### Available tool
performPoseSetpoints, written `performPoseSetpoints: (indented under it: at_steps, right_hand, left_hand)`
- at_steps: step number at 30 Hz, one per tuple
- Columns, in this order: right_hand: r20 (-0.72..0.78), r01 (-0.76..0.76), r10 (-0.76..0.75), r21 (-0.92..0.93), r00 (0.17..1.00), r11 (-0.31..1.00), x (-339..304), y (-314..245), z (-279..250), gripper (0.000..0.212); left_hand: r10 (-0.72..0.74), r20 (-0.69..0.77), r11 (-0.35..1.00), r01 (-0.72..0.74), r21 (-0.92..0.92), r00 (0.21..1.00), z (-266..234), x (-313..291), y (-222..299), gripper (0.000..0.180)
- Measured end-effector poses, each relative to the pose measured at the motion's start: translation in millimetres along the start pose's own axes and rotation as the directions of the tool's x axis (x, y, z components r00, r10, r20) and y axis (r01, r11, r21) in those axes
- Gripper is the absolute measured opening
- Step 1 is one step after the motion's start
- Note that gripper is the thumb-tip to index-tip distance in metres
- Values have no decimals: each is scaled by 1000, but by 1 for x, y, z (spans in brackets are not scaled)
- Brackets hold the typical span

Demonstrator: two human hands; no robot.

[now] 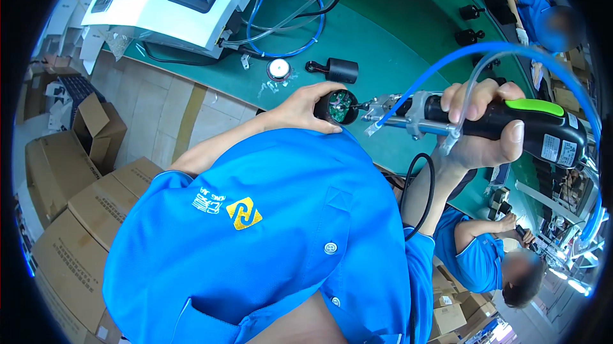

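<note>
Your left hand point(300, 106) wraps its fingers around a small black round housing point(336, 107), open face toward the right, a green circuit board showing inside. Your right hand point(482, 128) grips the black powered screwdriver point(511, 123) with the green trigger pad; its long axis runs level, tip pointing left and meeting the housing's open face. Both are held above the green counter point(396, 50). Farther off on the counter lies another black housing point(338, 70) beside a small round white part point(279, 69). Cardboard boxes point(96, 197) stand closed at your left.
</note>
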State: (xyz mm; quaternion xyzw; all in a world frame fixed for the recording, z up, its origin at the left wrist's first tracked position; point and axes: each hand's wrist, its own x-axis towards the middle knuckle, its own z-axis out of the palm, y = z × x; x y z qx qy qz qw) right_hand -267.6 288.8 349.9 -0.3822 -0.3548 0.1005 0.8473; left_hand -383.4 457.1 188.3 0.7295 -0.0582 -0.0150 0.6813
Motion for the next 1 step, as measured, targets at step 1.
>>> performPoseSetpoints:
  at_steps: [1]
  right_hand:
    - [-8,11,-11,-12,1000,1000,-1,-4,1,40]
  left_hand:
    - [-6,15,1000,5,19,1000,0,3,2,70]
